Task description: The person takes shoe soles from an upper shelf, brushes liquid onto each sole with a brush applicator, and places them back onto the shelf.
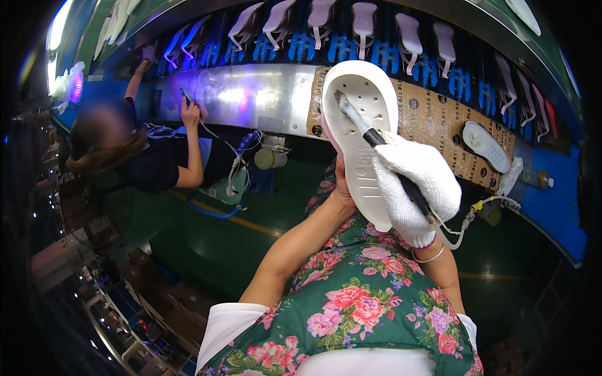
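My bare left hand (342,183) grips a white shoe sole (364,178) by its left edge, with most of its fingers hidden behind. The sole stands tilted, wide end away from me, its inner face with small holes turned up. In my right hand (419,182), in a white knit glove, is a brush (374,137) with a black handle, held like a pen. The brush's pale bristles lie against the inner face near the wide end. A thin clear hose (461,237) runs from the handle's rear end to the right.
Brown cardboard (419,116) covers part of the metal bench (251,94) beyond the sole. Another white sole (486,146) lies on it, near a small jar (538,178). Pale shoe parts (411,39) hang on blue holders along the back. At left, a co-worker (157,156) holds a tool.
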A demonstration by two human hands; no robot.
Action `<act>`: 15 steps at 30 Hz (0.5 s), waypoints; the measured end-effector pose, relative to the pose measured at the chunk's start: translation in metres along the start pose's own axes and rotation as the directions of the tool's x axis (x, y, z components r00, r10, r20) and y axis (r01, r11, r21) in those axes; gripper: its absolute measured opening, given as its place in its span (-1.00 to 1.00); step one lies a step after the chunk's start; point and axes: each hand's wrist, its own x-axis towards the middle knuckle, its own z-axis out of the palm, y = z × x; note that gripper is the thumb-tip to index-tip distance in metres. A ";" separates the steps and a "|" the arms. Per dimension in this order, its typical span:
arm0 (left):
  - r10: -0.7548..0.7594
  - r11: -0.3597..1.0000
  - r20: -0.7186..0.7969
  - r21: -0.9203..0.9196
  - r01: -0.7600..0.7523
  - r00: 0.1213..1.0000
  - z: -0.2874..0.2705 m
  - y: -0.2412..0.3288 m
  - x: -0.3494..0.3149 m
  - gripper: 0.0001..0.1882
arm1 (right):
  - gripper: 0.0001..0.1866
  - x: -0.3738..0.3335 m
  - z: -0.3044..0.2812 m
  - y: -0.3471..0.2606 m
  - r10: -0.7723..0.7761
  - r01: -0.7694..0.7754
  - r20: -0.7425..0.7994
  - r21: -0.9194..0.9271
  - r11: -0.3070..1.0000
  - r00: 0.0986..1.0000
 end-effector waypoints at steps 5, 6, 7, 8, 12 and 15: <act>-0.024 0.991 -0.114 0.130 0.039 0.993 0.002 -0.003 -0.003 0.18 | -0.66 0.001 0.009 0.003 -0.095 0.096 0.046 -0.015 0.995 0.994; -0.055 0.987 -0.103 0.147 0.070 0.993 0.000 -0.002 -0.003 0.18 | -0.65 -0.002 0.011 0.004 -0.086 0.088 0.070 -0.017 0.996 0.994; -0.089 0.981 -0.090 0.164 0.103 0.992 -0.003 0.000 -0.002 0.19 | -0.65 -0.006 0.014 0.004 -0.077 0.079 0.092 -0.021 0.997 0.993; -0.123 0.974 -0.077 0.181 0.135 0.989 -0.004 0.001 -0.001 0.20 | -0.66 -0.010 0.018 0.004 -0.009 0.009 0.047 0.003 1.000 0.999; -0.021 0.999 -0.046 0.039 0.023 0.999 0.009 -0.003 -0.001 0.01 | -0.79 0.008 0.007 -0.004 -0.003 0.000 0.030 0.107 0.994 1.000; 0.060 0.998 0.079 0.009 -0.061 0.995 0.022 -0.003 0.004 -0.17 | -0.76 0.002 0.009 0.004 -0.009 0.010 -0.053 0.017 1.000 0.999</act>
